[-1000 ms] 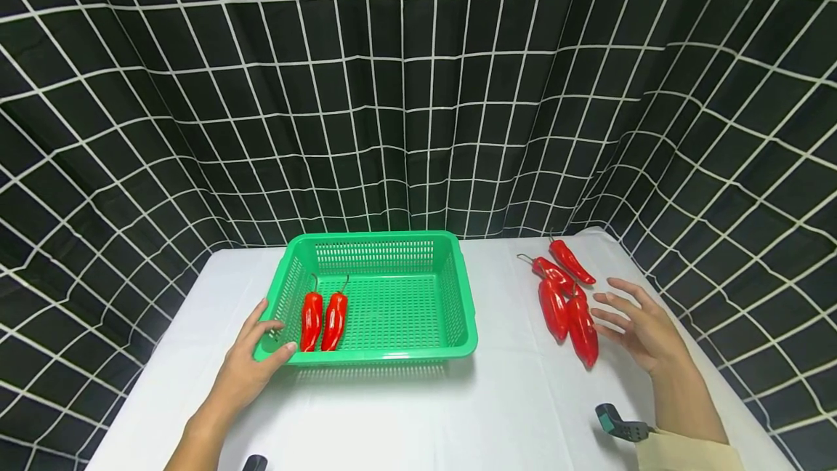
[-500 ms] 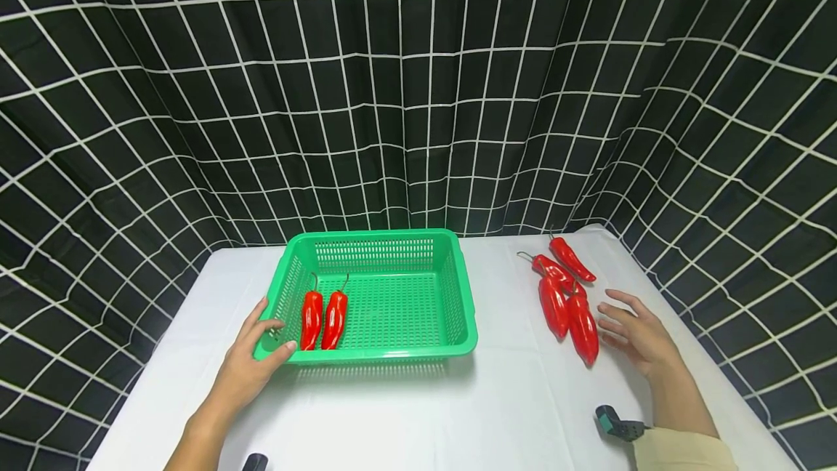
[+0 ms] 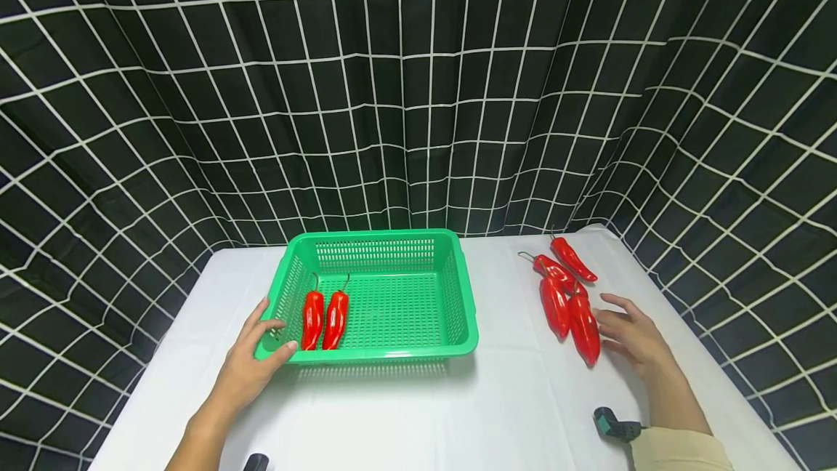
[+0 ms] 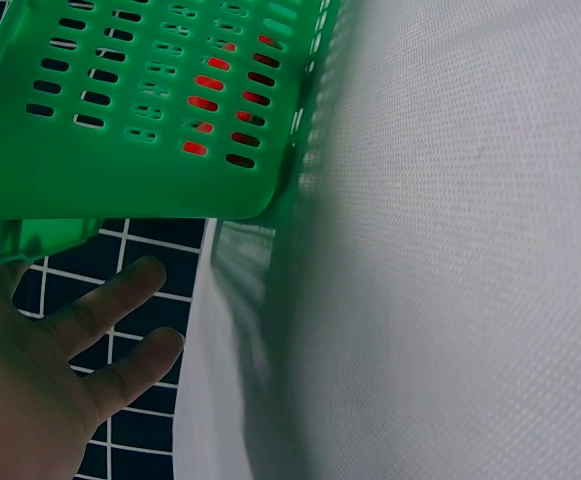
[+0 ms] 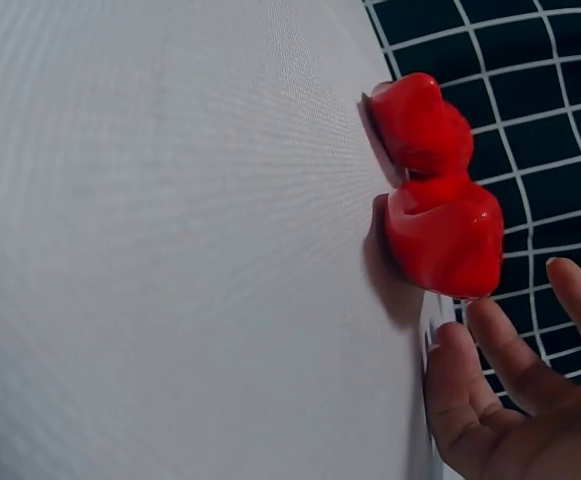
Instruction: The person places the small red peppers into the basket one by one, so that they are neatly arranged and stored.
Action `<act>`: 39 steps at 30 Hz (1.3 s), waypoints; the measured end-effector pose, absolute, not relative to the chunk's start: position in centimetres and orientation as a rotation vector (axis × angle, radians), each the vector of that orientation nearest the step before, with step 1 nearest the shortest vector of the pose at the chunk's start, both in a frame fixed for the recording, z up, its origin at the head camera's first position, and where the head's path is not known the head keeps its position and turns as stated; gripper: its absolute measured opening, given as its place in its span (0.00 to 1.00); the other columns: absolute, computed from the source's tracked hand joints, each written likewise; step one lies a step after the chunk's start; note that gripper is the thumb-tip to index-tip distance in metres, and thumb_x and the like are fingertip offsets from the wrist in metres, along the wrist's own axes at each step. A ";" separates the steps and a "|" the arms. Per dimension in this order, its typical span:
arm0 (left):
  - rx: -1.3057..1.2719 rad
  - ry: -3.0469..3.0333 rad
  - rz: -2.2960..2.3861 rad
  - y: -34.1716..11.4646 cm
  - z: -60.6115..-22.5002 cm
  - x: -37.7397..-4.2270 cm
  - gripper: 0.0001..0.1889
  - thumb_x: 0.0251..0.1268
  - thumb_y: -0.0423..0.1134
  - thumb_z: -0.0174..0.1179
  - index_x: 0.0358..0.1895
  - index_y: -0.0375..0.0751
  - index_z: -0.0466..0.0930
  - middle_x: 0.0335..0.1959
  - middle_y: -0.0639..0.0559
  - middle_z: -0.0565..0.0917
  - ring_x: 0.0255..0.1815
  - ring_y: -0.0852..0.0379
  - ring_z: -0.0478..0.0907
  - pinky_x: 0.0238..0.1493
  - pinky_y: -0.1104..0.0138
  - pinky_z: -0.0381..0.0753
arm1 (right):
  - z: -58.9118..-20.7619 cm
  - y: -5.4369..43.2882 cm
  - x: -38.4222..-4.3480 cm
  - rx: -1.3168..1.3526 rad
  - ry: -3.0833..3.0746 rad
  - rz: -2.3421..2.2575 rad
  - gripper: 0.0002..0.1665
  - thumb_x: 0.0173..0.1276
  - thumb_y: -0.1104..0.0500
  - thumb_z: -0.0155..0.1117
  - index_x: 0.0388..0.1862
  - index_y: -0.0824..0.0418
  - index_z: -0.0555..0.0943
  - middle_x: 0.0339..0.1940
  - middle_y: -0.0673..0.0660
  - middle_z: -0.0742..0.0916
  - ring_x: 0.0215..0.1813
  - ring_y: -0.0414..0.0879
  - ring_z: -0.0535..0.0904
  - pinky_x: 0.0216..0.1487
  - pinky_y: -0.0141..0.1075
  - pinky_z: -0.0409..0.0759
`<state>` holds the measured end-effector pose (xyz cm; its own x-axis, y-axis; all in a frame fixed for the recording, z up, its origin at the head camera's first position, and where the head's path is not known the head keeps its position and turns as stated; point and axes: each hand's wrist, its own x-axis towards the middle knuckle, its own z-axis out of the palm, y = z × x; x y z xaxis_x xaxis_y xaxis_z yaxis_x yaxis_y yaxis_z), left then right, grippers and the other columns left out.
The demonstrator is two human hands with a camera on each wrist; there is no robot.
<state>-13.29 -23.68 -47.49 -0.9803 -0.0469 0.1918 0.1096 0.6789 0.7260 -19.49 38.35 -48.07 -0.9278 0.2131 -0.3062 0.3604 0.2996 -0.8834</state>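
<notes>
A green plastic basket (image 3: 458,289) stands on the table with two red peppers, a left one (image 3: 312,320) and a right one (image 3: 336,320), inside at its left. My left hand (image 3: 247,369) rests at its front left corner, thumb and index finger spread over the rim. In the left wrist view, two fingers (image 4: 135,370) extend straight below the basket wall. Several red peppers lie grouped at the right, the nearest pepper (image 3: 585,331) pointing toward me. My right hand (image 3: 634,340) is beside it, fingers loosely bent and holding nothing, fingertips right at its side.
White cloth (image 3: 405,420) covers the table. A black curtain with a white grid (image 3: 418,115) rises behind it and along both sides. Another red pepper (image 3: 572,259) lies farthest back in the right group. A dark wrist device (image 3: 615,425) sits by the right sleeve.
My right hand has lowered and shifted left, closer to the nearest pepper. The left hand and the basket stay put.
</notes>
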 end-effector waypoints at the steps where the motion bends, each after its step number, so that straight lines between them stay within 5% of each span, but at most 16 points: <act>1: -0.049 -2.698 -1.184 -23.7 -47.5 -13.3 0.22 0.62 0.50 0.64 0.54 0.43 0.76 0.77 0.53 0.49 0.72 0.32 0.50 0.58 0.29 0.54 | -48.1 38.3 -19.5 0.533 2.427 -1.695 0.50 0.66 0.43 0.64 0.77 0.59 0.51 0.68 0.73 0.66 0.63 0.67 0.68 0.51 0.49 0.79; 39: -0.044 -2.690 -1.203 -23.6 -47.6 -13.3 0.22 0.62 0.49 0.64 0.54 0.42 0.75 0.77 0.51 0.49 0.72 0.32 0.49 0.58 0.29 0.54 | -48.1 37.9 -21.5 0.367 2.603 -1.278 0.56 0.60 0.47 0.71 0.76 0.64 0.50 0.60 0.78 0.67 0.58 0.71 0.70 0.43 0.50 0.83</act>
<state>-13.34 -23.64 -47.57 -0.9807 -0.0519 0.1888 0.1062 0.6692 0.7354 -21.47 37.86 -48.09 -0.9449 0.1263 -0.3021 0.3162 0.5911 -0.7420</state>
